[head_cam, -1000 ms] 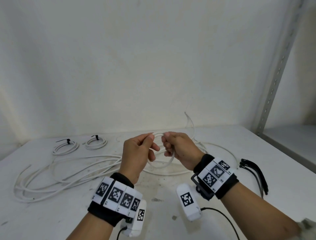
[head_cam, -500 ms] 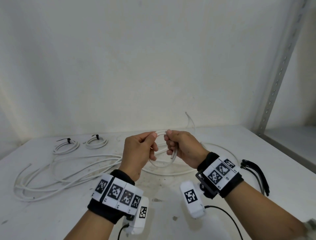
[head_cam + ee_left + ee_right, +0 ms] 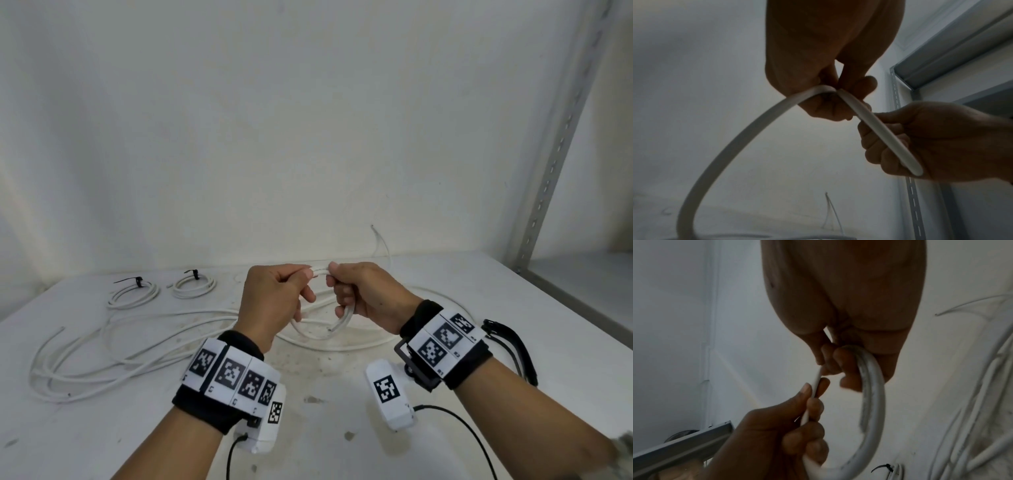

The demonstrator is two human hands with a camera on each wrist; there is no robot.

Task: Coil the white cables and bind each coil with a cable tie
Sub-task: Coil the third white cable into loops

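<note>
Above the middle of the white table [image 3: 342,394] both hands hold one white cable [image 3: 320,334] bent into a small loop. My left hand [image 3: 274,301] pinches it between thumb and fingers at the loop's top [image 3: 824,90]. My right hand [image 3: 363,291] curls round the cable [image 3: 873,386] on the loop's right side. The cable's cut end [image 3: 917,172] pokes past the right hand in the left wrist view. The rest of this cable trails onto the table among loose white cables [image 3: 102,356] at the left.
Two finished small coils [image 3: 133,294] [image 3: 193,284] with black ties lie at the back left. A bunch of black cable ties [image 3: 513,353] lies at the right, behind my right wrist. A grey slotted shelf post [image 3: 555,154] rises at the right.
The hands have drawn slightly closer together and the small loop between them has tightened. The right hand has shifted a little along the cable.
</note>
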